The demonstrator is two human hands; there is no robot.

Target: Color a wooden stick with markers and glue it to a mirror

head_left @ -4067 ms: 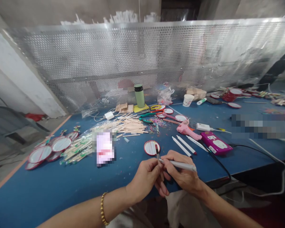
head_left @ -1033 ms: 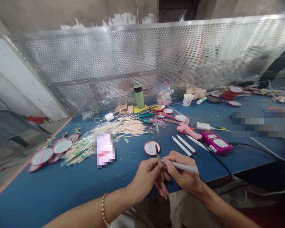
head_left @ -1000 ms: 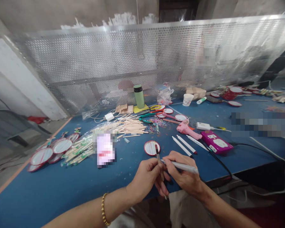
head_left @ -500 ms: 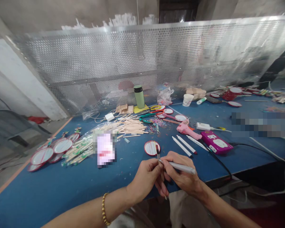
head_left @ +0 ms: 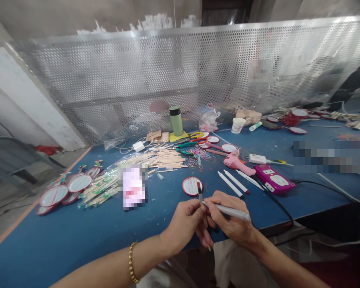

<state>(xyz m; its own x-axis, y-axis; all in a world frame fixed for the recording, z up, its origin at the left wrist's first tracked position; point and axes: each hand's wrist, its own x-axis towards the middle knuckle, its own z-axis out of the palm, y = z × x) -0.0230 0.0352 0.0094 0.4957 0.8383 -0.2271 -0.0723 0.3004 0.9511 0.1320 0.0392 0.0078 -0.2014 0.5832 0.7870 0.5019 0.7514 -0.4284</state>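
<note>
Where it fills the foreground, blue table (head_left: 105,230): bears a red-rimmed disc (head_left: 189,186), lying flat.
Left hand (head_left: 183,220): fingers pinching a stick (head_left: 200,197).
Right hand (head_left: 232,227): fingers closed around a white pen (head_left: 231,212).
White pen: slanted, front end at the stick — contact unclear.
Stick: tilted between both hands — dark end overlapping the disc.

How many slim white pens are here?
4: one pen in the right hand; on the table, a black-ended pen, red-ended pen and third pen near the glue gun. Others may hide.
</note>
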